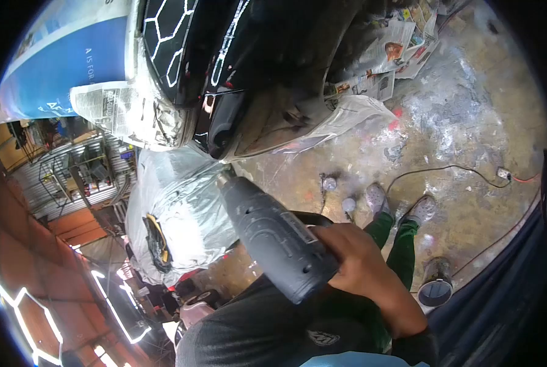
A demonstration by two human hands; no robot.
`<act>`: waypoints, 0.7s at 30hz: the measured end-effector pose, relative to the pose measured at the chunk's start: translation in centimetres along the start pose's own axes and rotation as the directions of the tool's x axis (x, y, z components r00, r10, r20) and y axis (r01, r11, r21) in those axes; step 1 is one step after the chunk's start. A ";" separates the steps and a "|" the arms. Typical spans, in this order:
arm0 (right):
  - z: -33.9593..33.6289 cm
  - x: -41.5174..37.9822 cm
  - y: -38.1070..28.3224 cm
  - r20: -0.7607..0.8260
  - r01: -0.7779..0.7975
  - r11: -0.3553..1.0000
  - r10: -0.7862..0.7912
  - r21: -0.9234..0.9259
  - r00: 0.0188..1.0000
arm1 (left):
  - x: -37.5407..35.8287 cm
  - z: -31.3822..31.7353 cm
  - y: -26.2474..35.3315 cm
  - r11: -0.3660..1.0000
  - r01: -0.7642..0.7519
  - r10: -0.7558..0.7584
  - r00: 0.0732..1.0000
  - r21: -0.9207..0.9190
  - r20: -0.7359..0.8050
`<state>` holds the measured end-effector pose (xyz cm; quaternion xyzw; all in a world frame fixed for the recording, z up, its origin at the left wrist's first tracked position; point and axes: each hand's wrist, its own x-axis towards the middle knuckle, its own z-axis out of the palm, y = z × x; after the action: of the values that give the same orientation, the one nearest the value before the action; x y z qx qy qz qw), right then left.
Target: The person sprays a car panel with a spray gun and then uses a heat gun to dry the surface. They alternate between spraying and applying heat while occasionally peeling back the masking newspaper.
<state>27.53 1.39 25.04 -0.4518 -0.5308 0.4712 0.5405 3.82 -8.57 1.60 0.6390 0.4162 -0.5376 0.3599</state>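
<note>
One right hand, mine, clamped on heat gun; nozzle aims upper left, below black panel; left hand unseen.

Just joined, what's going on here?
The right hand grips what looks like a heat gun, its nozzle near the edge of a glossy black panel. Newspaper lies around the panel, and a grey sheet shows behind the nozzle. The left hand isn't in view.

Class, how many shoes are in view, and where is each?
2: one shoe on the stained floor, the second shoe to its right in the picture. Others may be hidden.
</note>
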 end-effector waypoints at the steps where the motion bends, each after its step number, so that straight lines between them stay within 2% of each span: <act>1: 0.0 0.3 -0.9 -0.043 -0.032 0.999 0.032 0.008 0.999 | -0.3 0.2 -0.3 1.000 -0.005 0.005 1.000 -0.003 0.005; 4: -0.6 1.1 -3.0 -0.193 -0.120 0.993 0.119 0.003 0.974 | -0.9 0.5 -1.3 1.000 -0.017 0.017 1.000 -0.002 0.023; 5: -0.4 -0.3 -2.3 -0.177 -0.183 0.983 0.179 -0.006 0.968 | -1.1 0.8 -1.4 1.000 -0.024 0.024 0.999 -0.008 0.030; 7: -0.4 -0.9 -1.8 -0.266 -0.092 0.985 0.051 -0.147 0.963 | -1.4 0.9 -2.3 1.000 -0.020 0.021 0.999 -0.012 0.043; 8: -0.2 -1.5 -3.5 -0.359 -0.316 0.922 0.224 -0.223 0.906 | -1.5 1.0 -2.6 1.000 -0.014 0.015 0.999 -0.018 0.050; 10: 0.6 -0.5 -6.5 -0.474 -0.479 0.853 0.341 -0.208 0.812 | -1.9 0.8 -3.6 1.000 -0.006 0.008 0.998 -0.025 0.064; 13: 1.7 1.4 -7.6 -0.525 -0.321 0.947 0.266 -0.014 0.809 | -2.6 0.1 -5.2 0.999 -0.046 0.048 0.995 -0.024 0.087; 15: 3.3 -0.1 -6.3 -0.510 -0.313 0.950 0.281 0.024 0.813 | -3.6 -0.6 -6.4 0.992 -0.120 0.117 0.989 0.036 0.093; 17: 5.7 -4.9 -1.8 -0.440 -0.413 0.910 0.357 -0.036 0.824 | -4.8 -1.6 -7.3 0.968 -0.219 0.211 0.974 0.119 0.076; 19: 4.0 1.7 -8.1 -0.167 -0.353 0.935 0.344 -0.025 0.924 | -5.3 -2.1 -7.8 0.944 -0.295 0.294 0.955 0.149 0.026; 21: 4.9 2.7 -7.5 -0.192 -0.118 0.974 0.081 -0.191 0.978 | -4.9 -2.1 -8.8 0.922 -0.350 0.362 0.931 0.166 -0.047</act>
<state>22.81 2.84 33.00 -0.5717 -0.5006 0.3982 0.5139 -3.87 -3.91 6.67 0.7500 0.2639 -0.4690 0.3846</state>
